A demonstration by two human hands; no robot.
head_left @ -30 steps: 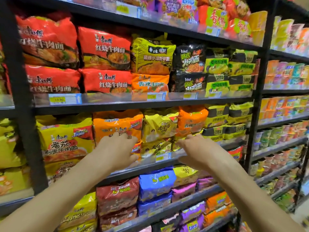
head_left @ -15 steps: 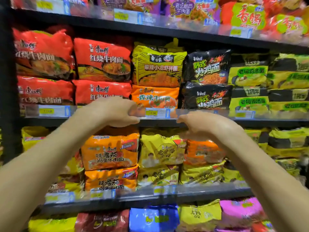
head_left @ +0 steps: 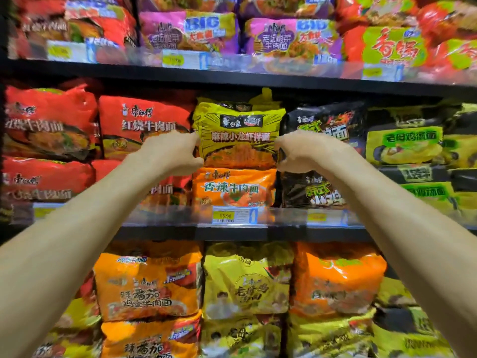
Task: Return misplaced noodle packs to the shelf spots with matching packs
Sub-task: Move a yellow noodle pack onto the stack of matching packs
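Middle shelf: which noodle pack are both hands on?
The yellow pack atop the orange pack. The left hand and right hand grip its two side edges; neighbouring red and black packs are untouched.

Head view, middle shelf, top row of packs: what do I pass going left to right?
Blurred red pack → red beef-noodle pack → left hand → yellow pack → right hand → black pack → yellow-green pack.

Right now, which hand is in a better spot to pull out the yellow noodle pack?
Neither clearly: it looks like a two-hand pull. The left hand is at the left edge of the yellow pack, the right hand at its right edge, level with each other. The pack sits on an orange pack.
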